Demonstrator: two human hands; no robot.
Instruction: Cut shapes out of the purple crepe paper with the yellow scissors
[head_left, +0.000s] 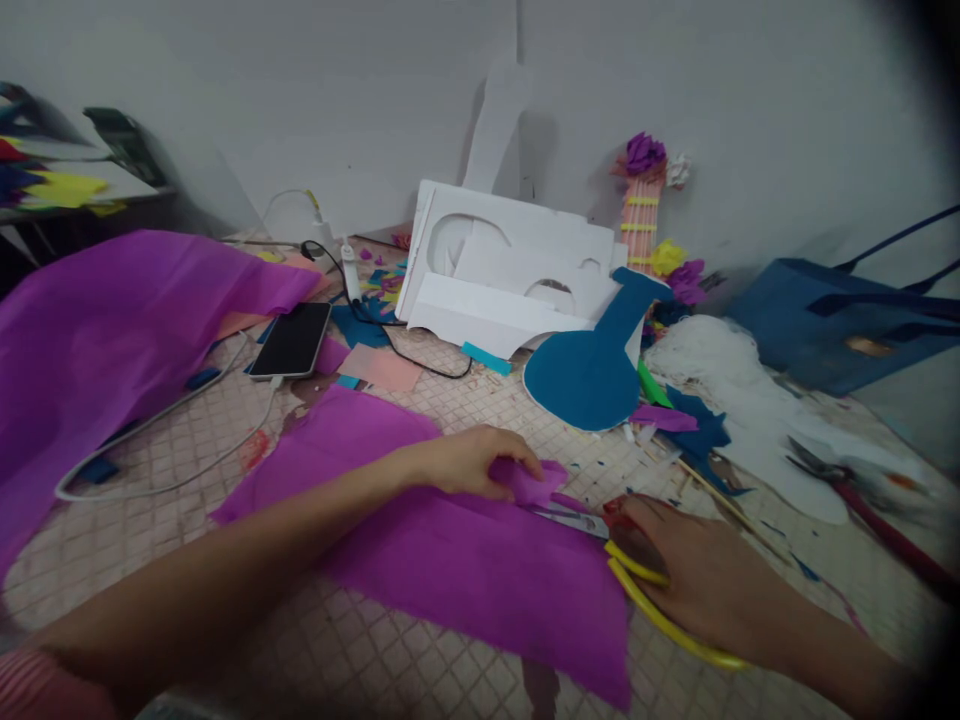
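A large sheet of purple tissue paper (480,575) lies on the patterned tabletop. My left hand (469,462) pinches a raised flap at its upper edge between thumb and fingers. From the right, my right hand (694,570) grips a pair of scissors (574,520) with yellow handles. The metal blades point left and reach the paper just beside the pinched flap. Part of one handle is hidden beneath my right hand. Behind the hands, a blue guitar-shaped cutout (581,375) leans against white cardboard.
A phone (292,340) with a white charging cable lies at left, near more purple paper (112,350). White cut cardboard (510,270) stands against the wall. Pliers (862,490), white thread-like material (720,400) and a blue bag (847,320) are at right. Paper scraps are scattered about.
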